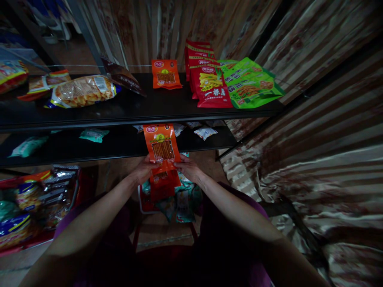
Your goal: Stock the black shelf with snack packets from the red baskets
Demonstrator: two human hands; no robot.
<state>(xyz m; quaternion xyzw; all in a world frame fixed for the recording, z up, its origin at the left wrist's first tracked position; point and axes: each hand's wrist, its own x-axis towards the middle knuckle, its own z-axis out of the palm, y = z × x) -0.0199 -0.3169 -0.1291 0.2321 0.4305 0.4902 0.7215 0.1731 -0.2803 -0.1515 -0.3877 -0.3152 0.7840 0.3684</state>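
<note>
An orange snack packet (163,145) with a clear window of brown sticks is held upright between my two hands, in front of the lower shelf. My left hand (145,169) grips its lower left edge, and my right hand (189,168) pinches the lower right edge. Below the held packet, another orange packet (163,189) lies over teal packets (179,203) in a red and white container. On the upper shelf (131,109) stands a matching orange packet (166,75), apart from my hands.
Red snack bags (209,83) and green snack bags (248,85) stand at the upper shelf's right. A chip bag (83,91) and a dark brown bag (124,75) lie at its left. Small packets (205,132) rest on the lower shelf. A red basket (76,195) of snacks is at left.
</note>
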